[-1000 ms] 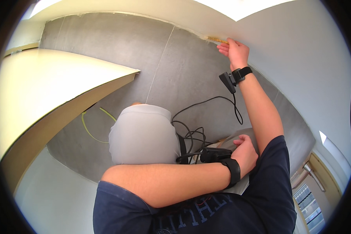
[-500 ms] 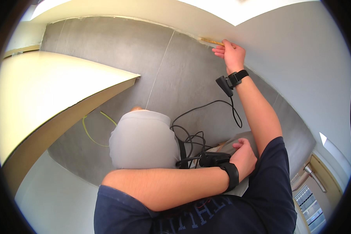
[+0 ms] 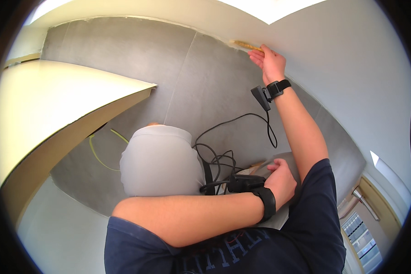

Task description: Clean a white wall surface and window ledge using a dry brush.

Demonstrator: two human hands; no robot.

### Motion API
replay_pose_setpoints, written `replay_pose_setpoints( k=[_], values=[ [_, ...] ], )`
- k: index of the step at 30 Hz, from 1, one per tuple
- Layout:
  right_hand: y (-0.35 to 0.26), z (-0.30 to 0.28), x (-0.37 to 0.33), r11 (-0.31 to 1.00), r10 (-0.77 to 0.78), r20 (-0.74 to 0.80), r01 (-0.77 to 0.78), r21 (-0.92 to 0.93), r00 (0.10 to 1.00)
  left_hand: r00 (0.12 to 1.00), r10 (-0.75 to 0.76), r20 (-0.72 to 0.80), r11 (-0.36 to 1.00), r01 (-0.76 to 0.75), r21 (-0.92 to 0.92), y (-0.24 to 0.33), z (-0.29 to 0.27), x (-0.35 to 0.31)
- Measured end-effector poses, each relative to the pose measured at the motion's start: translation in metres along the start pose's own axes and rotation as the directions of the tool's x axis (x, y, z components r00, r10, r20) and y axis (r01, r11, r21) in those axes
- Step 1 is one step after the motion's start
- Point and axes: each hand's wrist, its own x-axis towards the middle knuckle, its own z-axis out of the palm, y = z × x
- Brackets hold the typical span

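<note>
My right hand (image 3: 273,65) reaches far forward to the foot of the white wall. Its fingers close around one end of a thin yellow-brown stick-like tool (image 3: 246,45); its exact kind is not clear. The tool lies low along the pale, rough line where wall and grey floor (image 3: 223,75) meet, its tip pointing left. Across my body, my left hand (image 3: 281,183) is by my bent right leg with its fingers curled in. Whatever may be inside those fingers is hidden. Each wrist wears a black strap with a small black device (image 3: 261,97).
Black cables (image 3: 217,157) loop over the floor between my legs. A large cream panel (image 3: 68,96) with a thick edge juts in from the left. Near its underside lies a yellow-green cord (image 3: 96,153). The white wall (image 3: 342,68) runs along the right, with a doorway frame (image 3: 379,201) behind.
The whole view has shifted slightly, so the surroundings sit a little further left. The tool is turned a little in my right hand, and more of its length shows. My left hand stays by my leg.
</note>
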Motion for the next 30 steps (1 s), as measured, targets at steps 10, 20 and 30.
replay_pose_setpoints(
  k=[10,20,30],
  values=[
    [-0.010,0.001,-0.012,0.990,-0.056,0.026,0.059,-0.124,0.998,1.000,0.008,0.002,1.000,-0.008,0.003,0.004,0.000,0.002],
    [0.005,-0.007,-0.002,0.991,-0.054,0.027,0.057,-0.124,0.998,1.000,0.003,0.004,1.000,-0.003,-0.014,0.003,0.002,0.001],
    [-0.008,-0.016,-0.009,0.976,-0.024,-0.030,0.017,-0.216,0.999,1.000,-0.010,-0.001,1.000,0.010,-0.008,0.006,0.004,0.002]
  ],
)
